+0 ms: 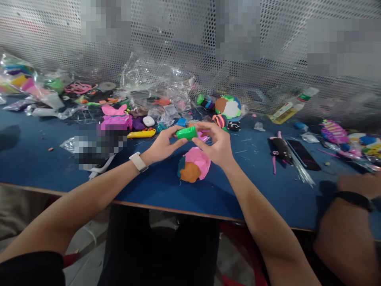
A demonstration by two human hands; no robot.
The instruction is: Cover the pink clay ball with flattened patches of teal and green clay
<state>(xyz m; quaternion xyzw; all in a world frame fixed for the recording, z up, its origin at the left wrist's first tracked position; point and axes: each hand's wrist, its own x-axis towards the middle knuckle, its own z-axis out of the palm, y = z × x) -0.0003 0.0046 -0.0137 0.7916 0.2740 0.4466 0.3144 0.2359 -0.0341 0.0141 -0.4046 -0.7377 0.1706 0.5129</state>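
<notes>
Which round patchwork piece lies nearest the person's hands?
The pink, brown and teal piece, on the near side of the table; the green-edged piece lies farther back.

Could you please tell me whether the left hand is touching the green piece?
Touching: the head view shows the left hand pinching one end of the green piece.

Left hand (162, 145), right hand (218, 144), close together, fingers pinching

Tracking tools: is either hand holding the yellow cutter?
No: the yellow cutter lies on the table; left hand and right hand hold a green packet.
</notes>
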